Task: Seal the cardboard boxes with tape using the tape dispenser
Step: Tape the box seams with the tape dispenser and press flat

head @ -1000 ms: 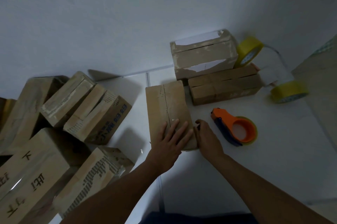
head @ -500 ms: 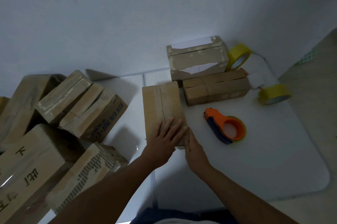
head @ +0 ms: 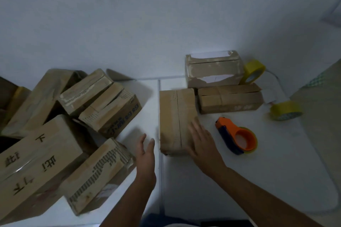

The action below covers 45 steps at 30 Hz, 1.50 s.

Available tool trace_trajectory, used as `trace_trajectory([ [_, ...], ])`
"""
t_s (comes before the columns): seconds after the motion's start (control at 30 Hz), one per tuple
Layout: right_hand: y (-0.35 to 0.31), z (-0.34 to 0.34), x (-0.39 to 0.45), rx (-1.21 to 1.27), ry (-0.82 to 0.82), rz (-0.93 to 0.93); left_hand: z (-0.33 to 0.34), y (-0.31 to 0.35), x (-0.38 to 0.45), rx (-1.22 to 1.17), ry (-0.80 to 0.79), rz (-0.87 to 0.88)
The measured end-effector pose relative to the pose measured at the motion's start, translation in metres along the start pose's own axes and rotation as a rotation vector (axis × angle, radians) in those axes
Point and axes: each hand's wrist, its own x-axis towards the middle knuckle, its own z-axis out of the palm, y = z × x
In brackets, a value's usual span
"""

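Two hands are near the closed box on the floor: the right hand rests flat on it, the left hand hovers beside, fingers straight, holding nothing. The tape dispenser lies just right of it.

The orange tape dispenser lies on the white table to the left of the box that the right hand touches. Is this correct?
Not quite. In the head view the orange tape dispenser lies on the white table to the right of the box that the right hand touches.

The right hand lies flat on the cardboard box, the left hand open just beside it.
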Motion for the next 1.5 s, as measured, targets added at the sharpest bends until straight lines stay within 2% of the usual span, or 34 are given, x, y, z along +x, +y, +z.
trace_trajectory([
  [0.13, -0.015, 0.012, 0.022, -0.298, -0.197, -0.186, -0.01, -0.025, -0.009, -0.272, 0.017, -0.313],
  [0.2, -0.017, 0.018, 0.024, -0.411, -0.221, -0.235, -0.017, -0.033, -0.007, -0.477, -0.055, -0.397],
  [0.27, -0.016, 0.022, 0.022, -0.474, -0.196, -0.237, -0.024, -0.037, -0.005, -0.545, -0.093, -0.399],
  [0.53, -0.015, 0.023, 0.018, -0.517, -0.153, -0.24, -0.025, -0.048, 0.002, -0.489, 0.002, -0.301],
  [0.77, -0.008, 0.036, 0.019, -0.583, -0.055, -0.262, -0.011, -0.048, 0.011, -0.218, 0.087, -0.179],
  [0.87, -0.005, 0.04, 0.018, -0.6, -0.017, -0.276, -0.01, -0.047, 0.016, -0.132, 0.074, -0.156],
  [1.27, -0.002, 0.044, 0.02, -0.552, 0.04, -0.304, 0.009, -0.046, 0.03, -0.042, -0.036, -0.129],
  [1.5, -0.004, 0.043, 0.02, -0.556, 0.075, -0.305, 0.008, -0.049, 0.039, 0.04, -0.124, -0.199],
])
